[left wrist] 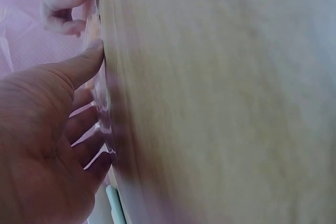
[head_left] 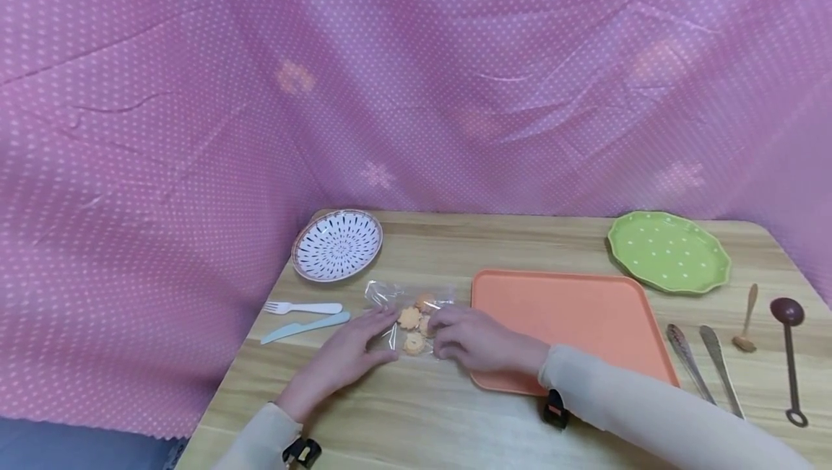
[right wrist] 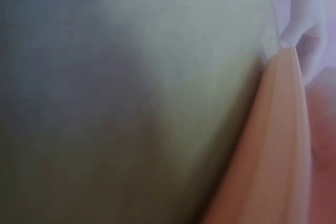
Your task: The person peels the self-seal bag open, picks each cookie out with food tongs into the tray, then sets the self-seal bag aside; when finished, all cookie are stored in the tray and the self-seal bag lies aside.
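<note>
Where the bag of cookies lies on the counter, just below the frame's centre, it sits between the two hands, its long axis seemingly running left to right, though both sides are partly covered. At its left side the left hand touches it with fingers fairly straight and thumb apart, while the right hand curls its fingers at the right side, whether pinching it I cannot tell; neither is clearly nearer. Farther out, the tray lies just right of the bag, the knife left of the left hand.
</note>
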Available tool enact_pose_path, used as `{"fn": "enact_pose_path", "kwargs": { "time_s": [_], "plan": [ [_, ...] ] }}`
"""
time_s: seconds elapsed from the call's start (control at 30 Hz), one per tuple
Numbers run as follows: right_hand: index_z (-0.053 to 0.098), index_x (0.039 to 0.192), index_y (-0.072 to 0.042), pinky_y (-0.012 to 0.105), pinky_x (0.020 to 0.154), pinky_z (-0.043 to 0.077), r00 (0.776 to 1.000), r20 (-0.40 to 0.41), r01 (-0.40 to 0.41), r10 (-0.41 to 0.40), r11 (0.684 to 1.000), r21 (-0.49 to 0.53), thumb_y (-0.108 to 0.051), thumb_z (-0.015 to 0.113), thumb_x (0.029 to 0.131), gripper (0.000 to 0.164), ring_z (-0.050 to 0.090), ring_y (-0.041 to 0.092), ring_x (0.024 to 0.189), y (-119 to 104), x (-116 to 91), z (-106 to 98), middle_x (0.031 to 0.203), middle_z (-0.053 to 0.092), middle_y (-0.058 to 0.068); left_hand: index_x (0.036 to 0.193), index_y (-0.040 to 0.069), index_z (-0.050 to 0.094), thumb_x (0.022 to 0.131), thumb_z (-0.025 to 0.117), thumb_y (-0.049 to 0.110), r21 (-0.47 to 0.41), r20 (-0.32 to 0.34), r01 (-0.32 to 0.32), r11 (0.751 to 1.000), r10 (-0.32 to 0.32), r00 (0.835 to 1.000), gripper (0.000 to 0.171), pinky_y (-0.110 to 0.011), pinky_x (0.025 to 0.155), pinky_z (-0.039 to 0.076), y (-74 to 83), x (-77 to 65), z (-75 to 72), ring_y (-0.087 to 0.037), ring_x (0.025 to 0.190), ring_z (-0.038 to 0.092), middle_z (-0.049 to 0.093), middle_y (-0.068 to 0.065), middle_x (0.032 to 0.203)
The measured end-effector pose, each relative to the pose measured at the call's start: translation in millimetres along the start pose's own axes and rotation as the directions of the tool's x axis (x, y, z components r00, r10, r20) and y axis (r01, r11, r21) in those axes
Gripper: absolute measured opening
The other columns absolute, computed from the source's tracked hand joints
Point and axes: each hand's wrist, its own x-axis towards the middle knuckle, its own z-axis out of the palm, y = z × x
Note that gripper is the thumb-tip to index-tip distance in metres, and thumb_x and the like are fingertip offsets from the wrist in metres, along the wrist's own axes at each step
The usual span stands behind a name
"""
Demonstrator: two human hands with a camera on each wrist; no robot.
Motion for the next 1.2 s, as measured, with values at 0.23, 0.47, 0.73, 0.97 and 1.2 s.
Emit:
{"fn": "enact_pose_path", "kwargs": {
  "time_s": [0.23, 0.47, 0.73, 0.97, 1.2],
  "plan": [
    [0.073, 0.097, -0.025, 0.024, 0.106, 0.054, 1.000, -0.005, 0.008, -0.008, 0.997, 0.075, -0.025, 0.067, 0.097, 0.005, 0.062, 0.005, 0.115, 8.6, -12.4, -9.0, 0.118, 0.069, -0.009, 0.152, 0.032, 0.043, 0.087, 0.069, 0.062, 0.020, 0.010, 0.034, 0.999, -0.034, 0.999, 0.076, -0.054, 0.127, 0.030, -1.6, 2.1, 1.1, -0.025, 0.155, 0.035, 0.040, 0.007, 0.163],
    [0.073, 0.099, -0.023, 0.028, 0.105, 0.055, 0.999, -0.040, 0.017, -0.013, 0.994, 0.107, -0.021, 0.068, 0.096, 0.006, 0.063, 0.006, 0.114, 8.4, -30.0, -18.2, 0.114, 0.071, -0.008, 0.153, 0.031, 0.043, 0.087, 0.069, 0.061, 0.033, 0.010, 0.018, 0.999, -0.018, 1.000, 0.076, -0.053, 0.127, 0.030, -1.7, 1.3, -0.3, -0.026, 0.155, 0.034, 0.040, 0.005, 0.163],
    [0.072, 0.116, -0.025, 0.037, 0.112, 0.052, 0.998, 0.001, -0.063, 0.064, 0.989, 0.134, -0.031, 0.066, 0.099, 0.019, 0.062, 0.011, 0.127, 8.6, -35.6, -20.8, 0.125, 0.072, -0.008, 0.152, 0.028, 0.044, 0.088, 0.070, 0.058, 0.023, 0.009, 0.010, 1.000, -0.010, 1.000, 0.075, -0.054, 0.127, 0.030, 0.4, 0.9, 0.6, -0.027, 0.154, 0.036, 0.041, 0.002, 0.163],
    [0.067, 0.130, -0.020, 0.040, 0.116, 0.049, 0.993, 0.008, -0.121, 0.121, 0.987, 0.107, -0.037, 0.066, 0.098, 0.035, 0.061, 0.017, 0.132, 15.3, -27.6, -26.0, 0.135, 0.069, -0.003, 0.153, 0.030, 0.042, 0.088, 0.067, 0.061, 0.030, 0.016, 0.023, 0.999, -0.023, 1.000, 0.076, -0.054, 0.127, 0.030, -0.5, 0.3, 2.0, -0.026, 0.155, 0.035, 0.039, 0.004, 0.164],
    [0.068, 0.129, -0.017, 0.039, 0.115, 0.050, 0.978, -0.008, -0.208, 0.208, 0.977, 0.046, -0.041, 0.066, 0.097, 0.039, 0.062, 0.018, 0.129, 22.6, -11.1, -35.6, 0.133, 0.070, 0.001, 0.152, 0.028, 0.044, 0.088, 0.069, 0.060, 0.036, 0.003, 0.005, 0.999, -0.005, 1.000, 0.076, -0.053, 0.127, 0.031, -1.2, 1.4, 2.1, -0.026, 0.153, 0.037, 0.042, 0.003, 0.162]
  ]
}}
